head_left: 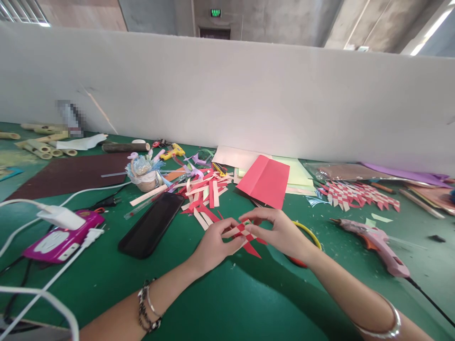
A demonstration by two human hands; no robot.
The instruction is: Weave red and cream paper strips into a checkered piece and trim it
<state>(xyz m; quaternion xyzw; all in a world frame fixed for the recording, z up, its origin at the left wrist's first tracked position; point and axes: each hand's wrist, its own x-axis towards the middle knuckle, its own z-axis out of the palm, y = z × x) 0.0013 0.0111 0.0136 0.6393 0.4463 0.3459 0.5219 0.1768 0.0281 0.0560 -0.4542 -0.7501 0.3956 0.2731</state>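
Hands [222, 241] [268, 227] angled inward, fingertips nearly meeting, both pinching red-and-cream woven strips [245, 231].

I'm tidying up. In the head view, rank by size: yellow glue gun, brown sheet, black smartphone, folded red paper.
1. Brown sheet
2. Black smartphone and folded red paper: too alike to rank
3. Yellow glue gun

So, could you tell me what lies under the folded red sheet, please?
Pale green paper and a pale pink sheet show past the edges of the folded red sheet, partly covered by it. How far they reach beneath, and anything else there, is hidden.
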